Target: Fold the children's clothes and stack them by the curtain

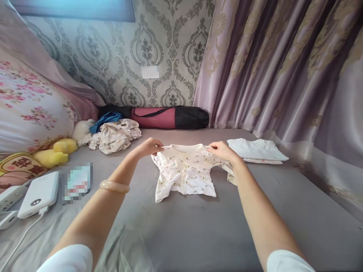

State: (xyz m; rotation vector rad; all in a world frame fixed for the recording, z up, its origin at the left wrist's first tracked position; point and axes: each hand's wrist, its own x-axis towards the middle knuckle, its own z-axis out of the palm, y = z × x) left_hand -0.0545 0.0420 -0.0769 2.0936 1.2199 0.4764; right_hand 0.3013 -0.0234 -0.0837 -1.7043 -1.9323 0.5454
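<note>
A small white long-sleeved baby shirt [187,170] with a tiny coloured print lies on the grey bed sheet [193,230], its neckline toward the wall. My left hand [149,146] pinches the shirt's left shoulder; a pale bangle circles that forearm. At the opposite shoulder, my right hand [222,150] grips the cloth between thumb and fingers. One sleeve folds down across the shirt's front on the left. The other sleeve runs out to the right, partly hidden behind my right forearm.
Folded white clothes [256,150] lie to the right. Crumpled clothes [116,136] sit at the back left, beside a red and black bag [159,118] along the wall. A white power bank [39,194] with a cable, a yellow plush toy [55,153] and a blurred packet [77,183] are at the left.
</note>
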